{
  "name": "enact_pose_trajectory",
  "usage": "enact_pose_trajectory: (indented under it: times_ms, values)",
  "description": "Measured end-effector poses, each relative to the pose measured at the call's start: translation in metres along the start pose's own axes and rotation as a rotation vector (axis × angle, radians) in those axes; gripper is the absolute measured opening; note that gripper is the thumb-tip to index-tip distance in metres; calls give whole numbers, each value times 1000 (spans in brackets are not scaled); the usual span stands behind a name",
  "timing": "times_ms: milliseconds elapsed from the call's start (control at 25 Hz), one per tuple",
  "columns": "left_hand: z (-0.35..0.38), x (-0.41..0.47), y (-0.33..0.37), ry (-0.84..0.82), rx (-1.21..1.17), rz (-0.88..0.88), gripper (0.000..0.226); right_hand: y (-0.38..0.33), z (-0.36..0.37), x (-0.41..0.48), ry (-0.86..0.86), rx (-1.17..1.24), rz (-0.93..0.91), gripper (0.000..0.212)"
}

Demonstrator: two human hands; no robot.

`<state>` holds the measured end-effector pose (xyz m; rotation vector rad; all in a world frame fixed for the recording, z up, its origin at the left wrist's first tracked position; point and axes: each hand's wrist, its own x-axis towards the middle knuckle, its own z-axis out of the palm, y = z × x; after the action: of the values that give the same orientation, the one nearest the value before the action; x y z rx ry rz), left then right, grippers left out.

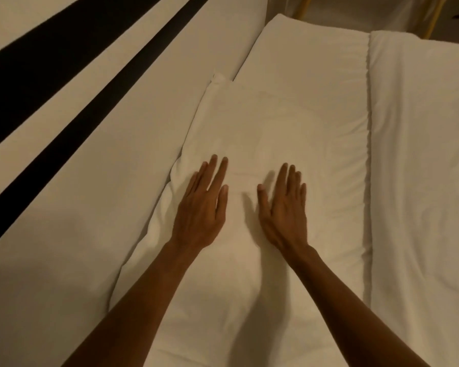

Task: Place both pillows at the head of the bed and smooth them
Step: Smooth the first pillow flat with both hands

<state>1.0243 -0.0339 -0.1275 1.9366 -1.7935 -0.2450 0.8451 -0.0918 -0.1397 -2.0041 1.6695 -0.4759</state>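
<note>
White pillow (pixel 263 133) under flat hands (pixel 243 207), striped headboard (pixel 64 83).

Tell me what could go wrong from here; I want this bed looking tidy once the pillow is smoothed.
Both hands, left hand and right hand, lie flat and open on the pillow. Pushing forward could bunch fabric into new creases near its far corner. A hard push might also slide the pillow toward the folded duvet edge, leaving it askew.

Both hands flat on near pillow (pixel 263 133): left hand (pixel 200 207) beside right hand (pixel 284 210). 2nd pillow (pixel 310 62) behind it; headboard (pixel 90 128) left, duvet (pixel 421 154) right.
</note>
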Motion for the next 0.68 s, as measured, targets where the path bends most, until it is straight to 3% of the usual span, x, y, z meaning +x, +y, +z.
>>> enact_pose_trajectory:
  times_ms: [120, 320, 440, 520, 680]
  values:
    - [14, -55, -24, -136, 94, 39, 56, 23, 29, -52, -22, -80, -14, 78]
    - [-7, -126, -57, -24, 99, -176, 61, 37, 16, -78, -6, -27, 126, 82]
    - [-10, -96, -9, 59, 20, -116, 59, -5, 9, -77, 29, 44, 8, 85]
    - [-2, -90, 1, -21, 83, -46, 59, -8, 22, -99, -44, -41, -76, 87]
    - [20, -143, -23, -88, 234, -242, 63, 35, 39, -149, -94, -156, -49, 86]
